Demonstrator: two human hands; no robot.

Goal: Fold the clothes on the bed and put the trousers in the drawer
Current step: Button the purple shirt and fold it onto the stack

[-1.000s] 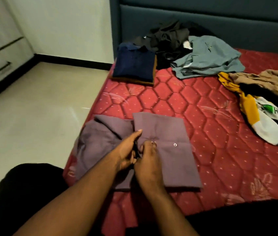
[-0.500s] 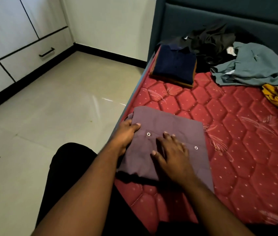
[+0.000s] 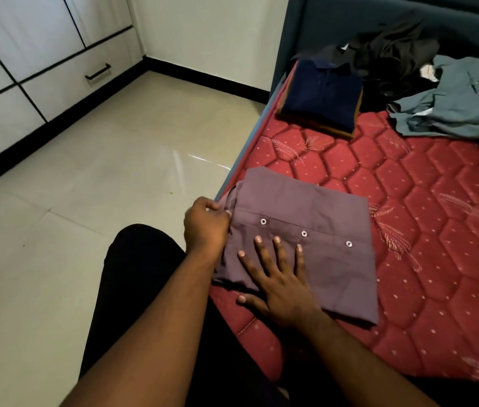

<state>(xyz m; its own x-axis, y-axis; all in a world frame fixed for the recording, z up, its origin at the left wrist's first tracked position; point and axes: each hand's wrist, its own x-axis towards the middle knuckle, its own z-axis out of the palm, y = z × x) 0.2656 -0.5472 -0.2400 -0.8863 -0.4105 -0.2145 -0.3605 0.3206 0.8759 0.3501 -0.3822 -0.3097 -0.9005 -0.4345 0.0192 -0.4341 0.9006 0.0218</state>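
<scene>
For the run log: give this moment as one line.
step: folding purple shirt | left hand: grips its left edge | right hand: flat on it | folded navy shirt: near headboard

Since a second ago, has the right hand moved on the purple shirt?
Yes. The right hand went from pinching beside the left hand to lying flat on the folded purple shirt, below its button row.

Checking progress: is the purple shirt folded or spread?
Folded: the purple shirt lies as a neat rectangle, right hand flat on it.

No text, label, brand, number or sign can be read anywhere in view.
</scene>
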